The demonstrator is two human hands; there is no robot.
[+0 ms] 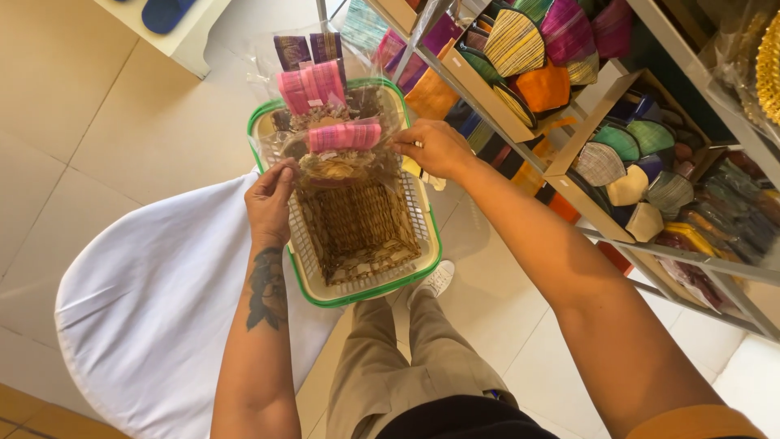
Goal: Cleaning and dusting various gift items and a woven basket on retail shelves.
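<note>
Both hands grip one thing between them: a clear plastic bag [341, 150] stuffed with small woven pieces, pink striped ones on top. Left hand [270, 203] has its fingers curled and pinched on the bag's left edge, thumb side up against the plastic; right hand [435, 146] pinches the right edge, fingers closed on the film. The bag sits over the far half of a green-rimmed white plastic basket [370, 284], which rests partly on a white cloth-covered surface [146, 301] and partly over the person's knees.

Inside the basket lies a brown woven tray [357, 228] – its long axis runs away from the person, near end toward the lap, far end tucked under the bag. The bag stretches crosswise to that line, left to right between the two hands, so it lies inward from each palm and slightly farther from the body than the left hand. Neither hand is clearly nearer; each touches its own end.

To the right stands a shelf [585, 175] of coloured woven pouches, well apart from the basket – the right forearm passes in front of it
</note>
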